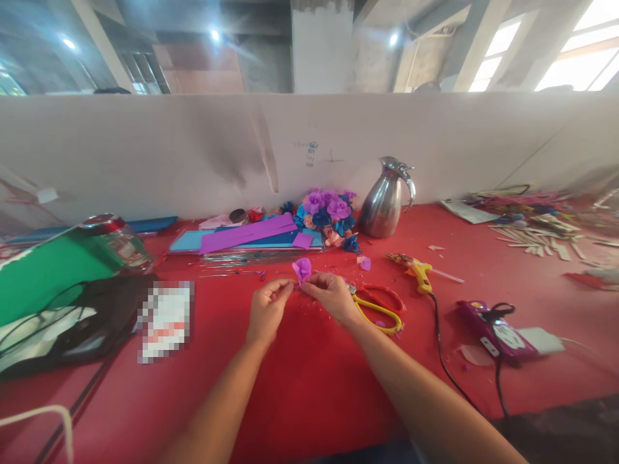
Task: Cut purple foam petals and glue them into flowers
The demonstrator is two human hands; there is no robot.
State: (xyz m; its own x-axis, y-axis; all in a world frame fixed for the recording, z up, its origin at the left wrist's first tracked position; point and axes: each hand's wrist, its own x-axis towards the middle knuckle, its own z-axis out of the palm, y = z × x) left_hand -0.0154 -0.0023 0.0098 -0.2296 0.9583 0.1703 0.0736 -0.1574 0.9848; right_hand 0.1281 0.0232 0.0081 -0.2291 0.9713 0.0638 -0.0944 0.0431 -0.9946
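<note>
Red tabletop (290, 399) spreads under my forearms. My right hand (333, 295) pinches the base of the purple flower (302, 268), whose bloom points up and away beyond my fingertips. My left hand (269, 306), thumb and forefinger together, sits just beside that base; whether it grips anything I cannot tell. The right is nearer.

Cupped purple flower (302, 268), roughly upright
</note>
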